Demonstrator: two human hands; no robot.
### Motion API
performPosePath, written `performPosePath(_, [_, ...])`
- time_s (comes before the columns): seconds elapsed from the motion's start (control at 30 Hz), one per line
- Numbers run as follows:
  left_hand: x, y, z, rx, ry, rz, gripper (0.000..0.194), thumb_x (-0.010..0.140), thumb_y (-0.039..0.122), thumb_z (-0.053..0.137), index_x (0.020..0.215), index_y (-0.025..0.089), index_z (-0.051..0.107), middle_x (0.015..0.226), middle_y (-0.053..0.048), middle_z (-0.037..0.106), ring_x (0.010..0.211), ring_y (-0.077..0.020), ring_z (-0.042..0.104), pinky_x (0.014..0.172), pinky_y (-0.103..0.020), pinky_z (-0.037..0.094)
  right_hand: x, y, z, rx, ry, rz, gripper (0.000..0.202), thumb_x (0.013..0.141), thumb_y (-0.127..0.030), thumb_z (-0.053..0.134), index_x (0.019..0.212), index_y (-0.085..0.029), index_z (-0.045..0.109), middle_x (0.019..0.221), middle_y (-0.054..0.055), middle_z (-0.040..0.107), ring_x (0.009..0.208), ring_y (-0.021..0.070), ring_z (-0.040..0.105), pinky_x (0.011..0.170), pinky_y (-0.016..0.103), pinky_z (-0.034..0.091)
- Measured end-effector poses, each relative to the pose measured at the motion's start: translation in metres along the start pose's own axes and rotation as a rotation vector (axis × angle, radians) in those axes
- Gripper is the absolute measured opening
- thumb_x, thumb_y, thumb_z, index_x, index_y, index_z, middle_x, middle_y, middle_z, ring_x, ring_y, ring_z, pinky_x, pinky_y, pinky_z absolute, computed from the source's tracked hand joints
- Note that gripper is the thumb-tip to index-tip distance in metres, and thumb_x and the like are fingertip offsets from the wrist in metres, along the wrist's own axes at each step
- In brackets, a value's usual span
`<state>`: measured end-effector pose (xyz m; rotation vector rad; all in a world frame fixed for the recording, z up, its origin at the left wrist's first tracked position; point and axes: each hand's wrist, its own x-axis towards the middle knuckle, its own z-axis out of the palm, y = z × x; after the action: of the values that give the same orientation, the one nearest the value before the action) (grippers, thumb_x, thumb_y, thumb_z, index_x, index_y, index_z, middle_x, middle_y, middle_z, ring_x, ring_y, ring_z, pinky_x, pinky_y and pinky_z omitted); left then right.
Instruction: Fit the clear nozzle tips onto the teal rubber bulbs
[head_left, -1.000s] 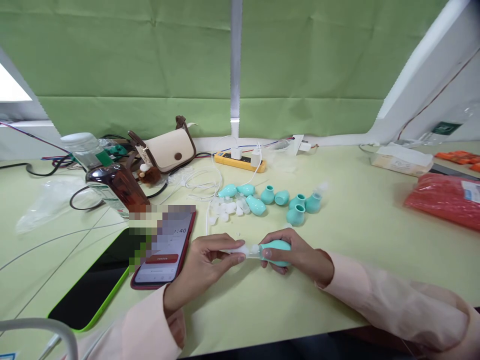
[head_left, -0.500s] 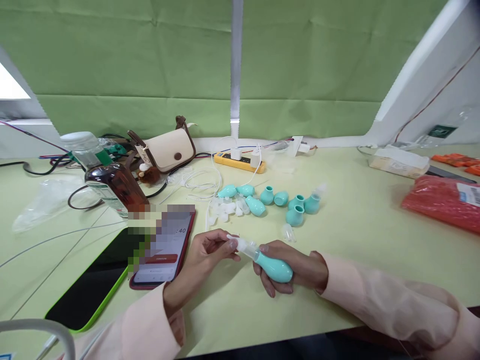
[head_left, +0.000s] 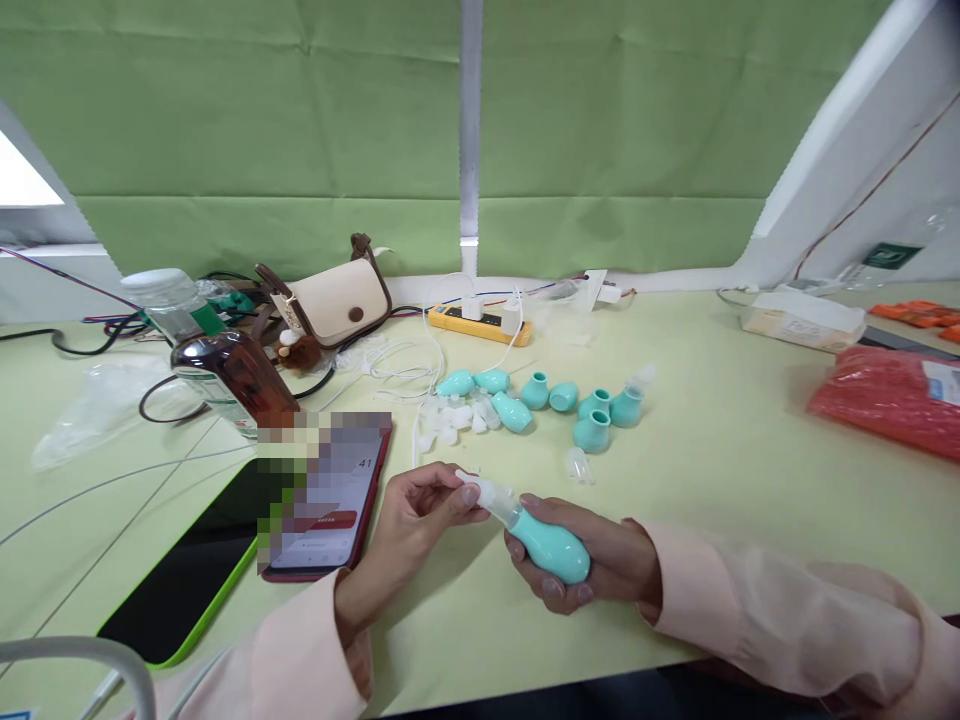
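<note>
My right hand [head_left: 592, 550] is wrapped round the turquoise squeeze bulb [head_left: 556, 549] of what looks like a nasal aspirator. A clear collar [head_left: 511, 512] joins the bulb's neck to a whitish soft nozzle tip [head_left: 487, 491], which points up and left. Between thumb and fingers, my left hand [head_left: 431, 510] pinches that tip. Beyond my hands lie several loose turquoise bulbs [head_left: 535, 391], some upright with open necks. A pile of small translucent white tips [head_left: 454, 418] sits beside them, and a clear plastic part [head_left: 579, 466] lies nearer to me.
Left of my hands lie a phone with a lit screen [head_left: 330, 540] and a dark phone in a green case [head_left: 187, 560]. Behind them stand a brown bottle [head_left: 232, 375] and a cream handbag [head_left: 341, 300]. A yellow power strip [head_left: 480, 325] is at the back, a red package [head_left: 885, 400] at right.
The white tip now sits further down toward the bulb, with less clear collar showing. My right hand has shifted slightly down and right, its fingers wrapped closer round the bulb.
</note>
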<state>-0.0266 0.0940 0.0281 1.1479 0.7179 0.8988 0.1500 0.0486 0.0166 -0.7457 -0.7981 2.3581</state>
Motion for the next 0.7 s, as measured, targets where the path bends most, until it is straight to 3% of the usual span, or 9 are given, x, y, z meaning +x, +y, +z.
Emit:
performPosePath(0.13, [-0.001, 0.000, 0.001, 0.047, 0.009, 0.016, 0.015, 0.070, 0.028, 0.064, 0.070, 0.013, 0.062, 0.072, -0.001, 0.061, 0.069, -0.0137, 0.058, 0.068, -0.027, 0.051, 0.003, 0.000, 0.002, -0.066, -0.021, -0.087, 0.043, 0.080, -0.054, 0.041, 0.076, -0.012, 0.048, 0.049, 0.000, 0.052, 0.031, 0.0038, 0.036, 0.033, 0.016, 0.023])
performPosePath(0.37, [-0.006, 0.007, 0.006, 0.131, -0.173, 0.010, 0.023, 0.076, 0.025, 0.059, 0.096, 0.015, 0.062, 0.090, -0.005, 0.065, 0.081, -0.0175, 0.059, 0.075, -0.027, 0.045, 0.006, 0.002, 0.000, -0.306, 0.048, -0.300, 0.031, 0.084, -0.047, 0.036, 0.094, -0.018, 0.039, 0.075, 0.003, 0.053, 0.048, 0.0091, 0.049, 0.042, 0.022, 0.037])
performPosePath(0.43, [-0.005, 0.007, 0.005, 0.126, -0.192, 0.005, 0.023, 0.077, 0.025, 0.057, 0.098, 0.015, 0.061, 0.092, -0.005, 0.065, 0.079, -0.0169, 0.060, 0.074, -0.027, 0.045, 0.002, 0.001, 0.002, -0.529, 0.133, -0.380, 0.030, 0.081, -0.044, 0.044, 0.096, -0.018, 0.040, 0.085, 0.005, 0.052, 0.066, 0.0137, 0.053, 0.055, 0.028, 0.044])
performPosePath(0.53, [-0.004, 0.008, 0.004, 0.149, -0.153, 0.027, 0.021, 0.076, 0.024, 0.059, 0.095, 0.015, 0.062, 0.096, -0.006, 0.064, 0.091, -0.0191, 0.058, 0.078, -0.027, 0.044, -0.005, -0.001, 0.007, -1.060, 0.421, -0.654, 0.034, 0.072, -0.033, 0.059, 0.099, -0.019, 0.045, 0.096, 0.007, 0.052, 0.090, 0.0199, 0.049, 0.080, 0.037, 0.041])
performPosePath(0.6, [-0.004, 0.008, 0.003, 0.158, -0.129, 0.034, 0.021, 0.074, 0.024, 0.061, 0.092, 0.014, 0.063, 0.097, -0.007, 0.064, 0.093, -0.0198, 0.057, 0.080, -0.027, 0.043, -0.008, -0.002, 0.008, -1.291, 0.586, -0.844, 0.042, 0.069, -0.028, 0.063, 0.106, -0.021, 0.044, 0.100, 0.008, 0.052, 0.093, 0.0214, 0.048, 0.083, 0.039, 0.039])
performPosePath(0.7, [-0.005, 0.006, 0.004, 0.168, -0.144, 0.033, 0.020, 0.072, 0.023, 0.063, 0.090, 0.015, 0.063, 0.095, -0.007, 0.064, 0.088, -0.0198, 0.058, 0.076, -0.029, 0.045, -0.009, -0.001, 0.006, -1.349, 0.595, -0.991, 0.051, 0.073, -0.024, 0.060, 0.118, -0.025, 0.037, 0.101, 0.007, 0.054, 0.088, 0.0194, 0.051, 0.076, 0.036, 0.044])
